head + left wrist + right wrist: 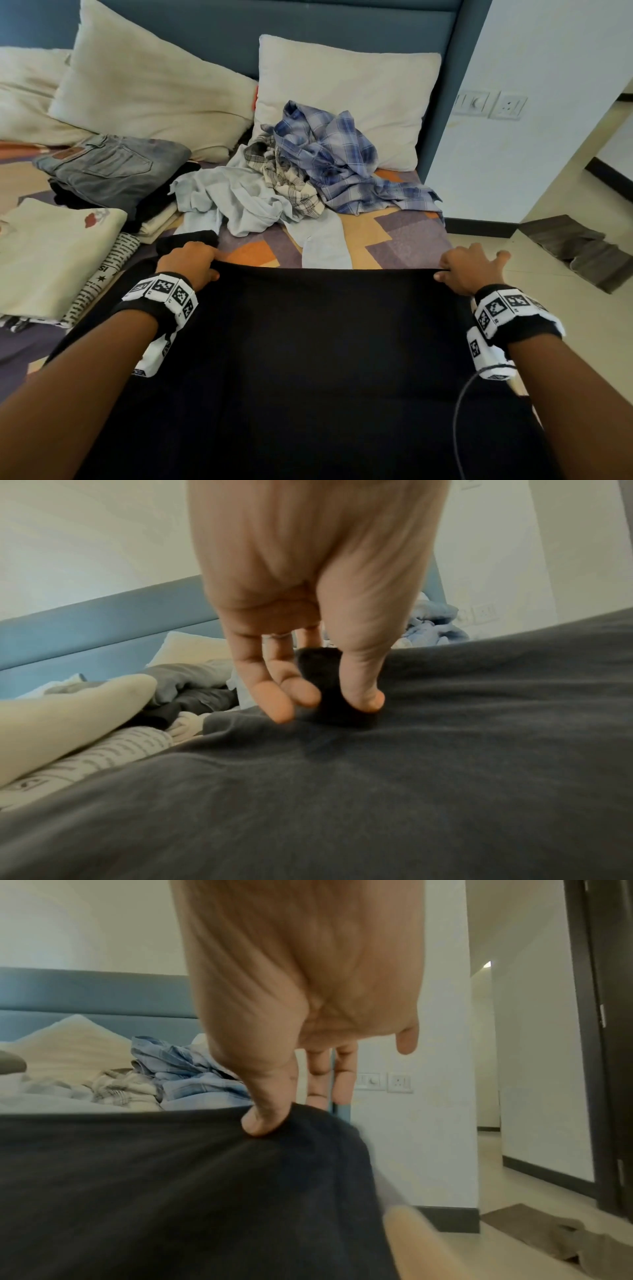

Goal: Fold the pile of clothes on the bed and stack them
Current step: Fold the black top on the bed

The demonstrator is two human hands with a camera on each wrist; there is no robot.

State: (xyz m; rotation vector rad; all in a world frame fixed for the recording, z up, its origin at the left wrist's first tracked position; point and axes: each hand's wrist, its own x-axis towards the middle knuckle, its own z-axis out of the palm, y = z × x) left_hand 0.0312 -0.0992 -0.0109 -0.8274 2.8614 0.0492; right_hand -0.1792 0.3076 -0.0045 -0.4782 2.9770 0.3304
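A large black garment [308,359] is stretched flat between my two hands over the near part of the bed. My left hand [191,265] pinches its far left corner, thumb on top of the black cloth [445,723] and the fingers [281,704] beside a raised fold. My right hand [466,270] pinches the far right corner [308,1139] with the thumb on top; its little finger sticks out. Behind lies a loose pile: a blue plaid shirt [335,150], a beige checked one [291,185] and a pale blue one [236,202].
Folded stacks sit at the left: grey jeans [109,164] on dark items, a cream shirt [51,253] on a printed one [102,274]. Two pillows [342,89] lean on the blue headboard [308,20]. The bed's right edge meets floor with a brown mat [582,253].
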